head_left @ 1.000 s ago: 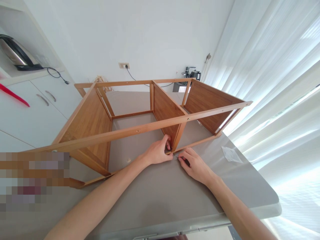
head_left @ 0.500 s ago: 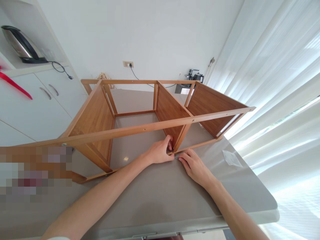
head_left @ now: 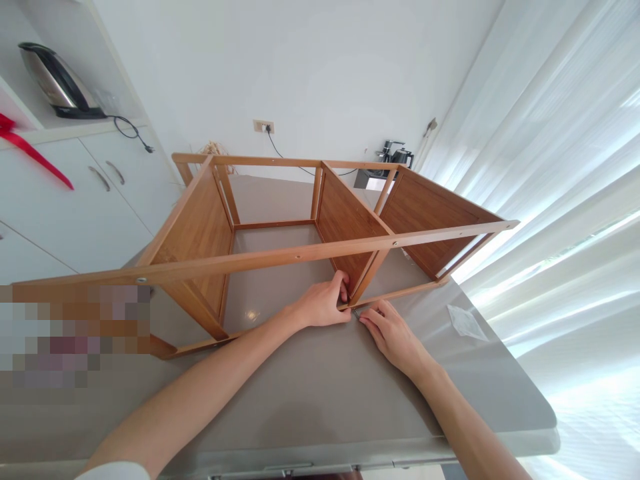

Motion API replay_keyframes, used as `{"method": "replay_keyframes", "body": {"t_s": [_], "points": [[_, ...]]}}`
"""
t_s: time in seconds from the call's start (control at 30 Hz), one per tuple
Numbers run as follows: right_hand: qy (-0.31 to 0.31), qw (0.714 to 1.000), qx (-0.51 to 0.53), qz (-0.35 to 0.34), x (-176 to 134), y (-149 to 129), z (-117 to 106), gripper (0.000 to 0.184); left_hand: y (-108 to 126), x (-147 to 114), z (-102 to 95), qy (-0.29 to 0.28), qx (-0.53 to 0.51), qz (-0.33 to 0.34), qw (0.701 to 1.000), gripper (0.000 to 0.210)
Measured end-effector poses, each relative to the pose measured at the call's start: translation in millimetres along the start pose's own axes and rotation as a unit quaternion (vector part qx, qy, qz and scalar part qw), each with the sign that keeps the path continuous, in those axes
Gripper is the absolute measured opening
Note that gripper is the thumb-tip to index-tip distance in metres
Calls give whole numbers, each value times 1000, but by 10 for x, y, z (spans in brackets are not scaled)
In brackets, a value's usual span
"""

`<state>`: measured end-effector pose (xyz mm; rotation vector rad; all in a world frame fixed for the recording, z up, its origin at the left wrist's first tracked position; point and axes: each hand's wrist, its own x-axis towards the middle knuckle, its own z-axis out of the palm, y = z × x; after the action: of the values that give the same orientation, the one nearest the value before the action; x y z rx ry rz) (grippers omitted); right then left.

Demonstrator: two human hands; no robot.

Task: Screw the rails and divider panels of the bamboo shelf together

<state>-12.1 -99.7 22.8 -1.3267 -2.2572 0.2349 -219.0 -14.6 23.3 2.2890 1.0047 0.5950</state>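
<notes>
A brown wooden shelf rack (head_left: 260,258) lies on its side on a grey table (head_left: 300,393). My left hand (head_left: 327,300) is closed around the lower rail where the middle shelf panel (head_left: 345,213) meets it, thumb in front and fingers behind. Just right of it, my right hand (head_left: 387,328) pinches a small metal screw (head_left: 355,313) against the outer face of that rail. Its fingertips partly cover the screw, so how deep it sits cannot be seen.
A clear plastic bag (head_left: 467,323) lies on the table at right, near white curtains (head_left: 575,233). An electric kettle (head_left: 60,83) stands on a white cabinet (head_left: 75,193) at left. A coffee maker (head_left: 393,152) is at the back. A blurred patch covers the left edge.
The view has shifted slightly, moving the scene a little to the right. Both hands stay at the same joint, and more of the screw shows between them.
</notes>
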Motion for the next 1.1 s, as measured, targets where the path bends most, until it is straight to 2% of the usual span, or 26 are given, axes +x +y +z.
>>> {"method": "replay_keyframes", "body": {"t_s": [0.5,0.87,1.1], "points": [[-11,1000,8,3,-2,35,42,22,21,-25,-10,31,10,-9,999,62],[25,993,-105,-38,23,-20,30,21,-1,-15,-24,16,-27,-16,999,64],[68,987,-133,-51,5,27,8,18,-61,-3,24,17,-77,-13,997,61]]}}
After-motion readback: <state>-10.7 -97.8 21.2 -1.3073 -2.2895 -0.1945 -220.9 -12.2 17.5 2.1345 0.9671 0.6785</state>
